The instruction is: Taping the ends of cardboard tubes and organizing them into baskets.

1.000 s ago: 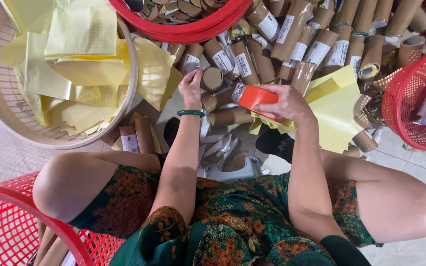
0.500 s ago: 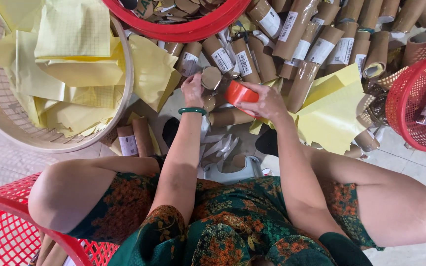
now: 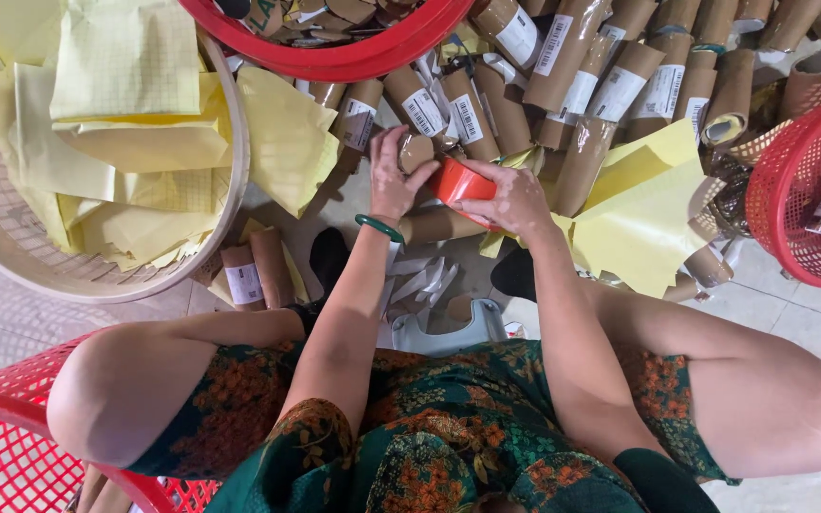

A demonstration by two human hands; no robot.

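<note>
Gripping one red tape roll (image 3: 458, 180) in the closed right hand (image 3: 515, 198). Pinching one brown cardboard tube (image 3: 417, 152) with the left hand (image 3: 390, 180). Sitting between three red baskets (image 3: 800, 190), perhaps more out of view.

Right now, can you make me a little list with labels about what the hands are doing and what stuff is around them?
left hand: holds the end of a small brown cardboard tube
right hand: grips an orange-red roll of tape
wrist: green bangle on the left arm
ahead: pile of brown paper-wrapped tubes with white labels
left side: round pale basket full of yellow paper sheets
top: red plastic basin holding scraps
right side: red mesh basket
floor: loose yellow sheets
</note>
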